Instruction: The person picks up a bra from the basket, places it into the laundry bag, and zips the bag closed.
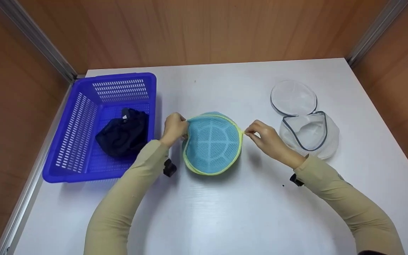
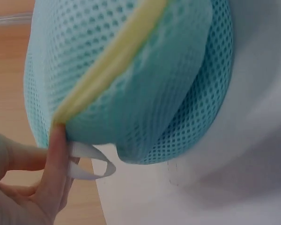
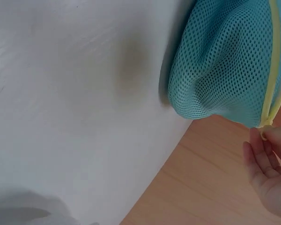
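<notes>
A round blue mesh laundry bag with yellow trim stands in the middle of the white table. My left hand pinches the bag's rim at its upper left. In the left wrist view a white loop hangs by the fingers of this hand, below the yellow trim. On the bag's right side my right hand pinches a small yellow tab at the end of the trim, between thumb and fingertips. The bag's mesh lid lies across its top.
A purple basket stands on the left with a dark folded garment inside. To the right, a white mesh bag with dark trim lies with its round lid flipped back. Wooden panels border the table.
</notes>
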Demonstrator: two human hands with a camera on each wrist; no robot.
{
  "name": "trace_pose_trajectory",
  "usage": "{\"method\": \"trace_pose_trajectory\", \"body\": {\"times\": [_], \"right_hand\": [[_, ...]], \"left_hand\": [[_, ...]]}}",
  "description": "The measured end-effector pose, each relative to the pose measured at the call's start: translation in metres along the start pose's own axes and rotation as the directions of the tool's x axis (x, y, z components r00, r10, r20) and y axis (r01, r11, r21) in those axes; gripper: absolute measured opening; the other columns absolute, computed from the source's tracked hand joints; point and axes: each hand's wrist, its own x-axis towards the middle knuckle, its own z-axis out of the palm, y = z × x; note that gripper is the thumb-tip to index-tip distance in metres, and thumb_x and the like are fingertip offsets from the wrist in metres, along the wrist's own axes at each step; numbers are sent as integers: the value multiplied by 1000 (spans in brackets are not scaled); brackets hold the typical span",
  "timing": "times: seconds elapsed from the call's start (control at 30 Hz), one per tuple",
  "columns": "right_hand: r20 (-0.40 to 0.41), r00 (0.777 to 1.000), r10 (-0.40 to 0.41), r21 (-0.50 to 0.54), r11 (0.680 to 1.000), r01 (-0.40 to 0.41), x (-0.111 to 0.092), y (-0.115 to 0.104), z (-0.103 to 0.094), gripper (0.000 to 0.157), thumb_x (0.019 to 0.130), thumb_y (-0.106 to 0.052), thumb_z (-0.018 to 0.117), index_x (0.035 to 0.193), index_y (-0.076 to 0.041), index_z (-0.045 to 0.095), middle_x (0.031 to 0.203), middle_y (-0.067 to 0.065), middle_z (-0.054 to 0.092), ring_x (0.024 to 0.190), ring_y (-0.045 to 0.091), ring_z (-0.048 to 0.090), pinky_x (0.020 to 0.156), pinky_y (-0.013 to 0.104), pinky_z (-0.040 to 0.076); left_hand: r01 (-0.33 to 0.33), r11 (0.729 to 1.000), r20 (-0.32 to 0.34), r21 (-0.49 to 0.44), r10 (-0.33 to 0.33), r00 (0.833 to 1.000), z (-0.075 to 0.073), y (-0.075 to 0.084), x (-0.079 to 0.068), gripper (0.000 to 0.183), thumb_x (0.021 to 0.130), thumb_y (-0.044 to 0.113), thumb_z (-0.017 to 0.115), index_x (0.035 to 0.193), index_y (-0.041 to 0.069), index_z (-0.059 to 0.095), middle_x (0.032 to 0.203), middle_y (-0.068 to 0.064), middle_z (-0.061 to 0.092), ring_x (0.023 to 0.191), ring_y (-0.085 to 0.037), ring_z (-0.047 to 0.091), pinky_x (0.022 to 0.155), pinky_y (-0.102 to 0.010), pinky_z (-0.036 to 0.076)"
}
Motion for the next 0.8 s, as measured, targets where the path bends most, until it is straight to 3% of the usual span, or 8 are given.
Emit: {"method": "trace_pose_trajectory", "body": {"times": [0.23, 0.43, 0.63, 0.73, 0.8], "right_hand": [[-9, 999, 50, 60, 997, -49, 0, 1, -2, 5, 79, 5, 64, 84, 3, 64, 82, 10, 61, 77, 20, 62, 68, 27, 52], [-25, 993, 119, 78, 990, -117, 1, 7, -3, 7, 79, 5, 64, 85, 3, 66, 83, 10, 62, 80, 22, 63, 73, 28, 52], [-22, 983, 183, 130, 975, -178, 4, 14, -3, 7, 81, 1, 63, 86, 4, 66, 85, 11, 63, 84, 24, 63, 80, 28, 51], [-19, 982, 188, 145, 972, -183, 5, 16, -2, 7, 82, 1, 62, 87, 4, 66, 86, 11, 63, 85, 25, 63, 81, 28, 51], [-19, 982, 189, 155, 971, -184, 6, 16, -2, 7, 81, 1, 63, 87, 3, 67, 86, 11, 63, 85, 25, 63, 82, 27, 51]], "left_hand": [[116, 985, 49, -130, -111, 993, -4, -2, -2, 22, 84, -2, 48, 97, -17, 56, 102, -30, 58, 36, -4, 51, 44, -18, 49], [149, 981, 194, -127, -123, 973, -10, -1, -7, 27, 85, 0, 50, 105, -18, 54, 101, -30, 58, 40, -6, 55, 48, -20, 51], [94, 994, 309, -54, -73, 948, -17, 2, -9, 29, 86, 3, 51, 108, -16, 52, 98, -25, 59, 48, -8, 58, 53, -23, 53], [29, 998, 341, 64, -50, 939, -20, 6, -8, 29, 87, 5, 50, 108, -15, 53, 91, -21, 61, 45, -6, 55, 51, -22, 52], [-28, 984, 355, 174, -36, 934, -22, 10, -6, 29, 87, 7, 50, 106, -13, 56, 86, -18, 62, 45, -7, 53, 50, -21, 51]]}}
